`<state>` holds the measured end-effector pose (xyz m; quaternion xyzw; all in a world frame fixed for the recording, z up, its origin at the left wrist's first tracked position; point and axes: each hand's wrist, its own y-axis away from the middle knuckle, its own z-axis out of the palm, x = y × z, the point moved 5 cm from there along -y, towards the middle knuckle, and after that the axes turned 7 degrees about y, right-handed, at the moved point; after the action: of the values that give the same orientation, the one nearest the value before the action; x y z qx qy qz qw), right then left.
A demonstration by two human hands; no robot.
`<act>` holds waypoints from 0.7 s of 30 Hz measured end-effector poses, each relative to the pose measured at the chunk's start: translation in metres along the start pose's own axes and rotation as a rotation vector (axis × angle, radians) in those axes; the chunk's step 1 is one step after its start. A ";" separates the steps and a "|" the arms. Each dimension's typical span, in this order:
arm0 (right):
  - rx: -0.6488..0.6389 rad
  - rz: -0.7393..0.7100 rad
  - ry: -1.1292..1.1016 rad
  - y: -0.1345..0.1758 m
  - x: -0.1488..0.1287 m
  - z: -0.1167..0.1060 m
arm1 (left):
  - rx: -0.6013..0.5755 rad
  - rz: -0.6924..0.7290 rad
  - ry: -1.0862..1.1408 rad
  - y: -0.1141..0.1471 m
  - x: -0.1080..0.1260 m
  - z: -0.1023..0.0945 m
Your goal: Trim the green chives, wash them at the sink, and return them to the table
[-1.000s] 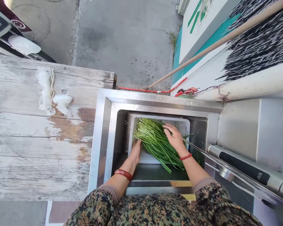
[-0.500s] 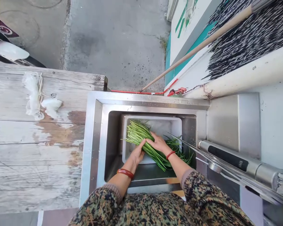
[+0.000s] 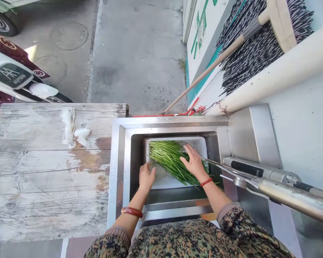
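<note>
- Grey concrete ground (image 3: pixel 134 53) lies beyond the steel sink (image 3: pixel 172 122).
- A weathered wooden tabletop (image 3: pixel 48 211) adjoins the sink's left side.
- Inside the sink sits a white tub (image 3: pixel 161 182).
- Long green stalks (image 3: pixel 172 159) lie slantwise in the tub, between the hands.
- Right hand (image 3: pixel 193 163): fingers spread at the stalks' right side; contact unclear.
- Left hand (image 3: pixel 147 176): thumb and fingers parted at the tub's left rim, clear of the stalks.

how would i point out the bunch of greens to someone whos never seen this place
Find the steel sink beside the weathered wooden boards, then the pale rectangular tub inside it. The bunch of greens lies slantwise across that tub, with the right hand at its right side. Its long, thin, grass-like strands set it apart from the smooth tub and sink around it.
</note>
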<state>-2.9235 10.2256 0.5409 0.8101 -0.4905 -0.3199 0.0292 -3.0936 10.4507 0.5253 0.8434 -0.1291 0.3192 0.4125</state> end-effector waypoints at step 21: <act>-0.090 0.178 -0.337 -0.058 0.001 0.054 | -0.230 0.062 0.111 0.041 0.065 -0.019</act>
<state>-2.9077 10.2694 0.4769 0.6964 -0.5433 -0.4688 0.0108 -3.0717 10.4430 0.6009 0.7671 -0.1680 0.3609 0.5030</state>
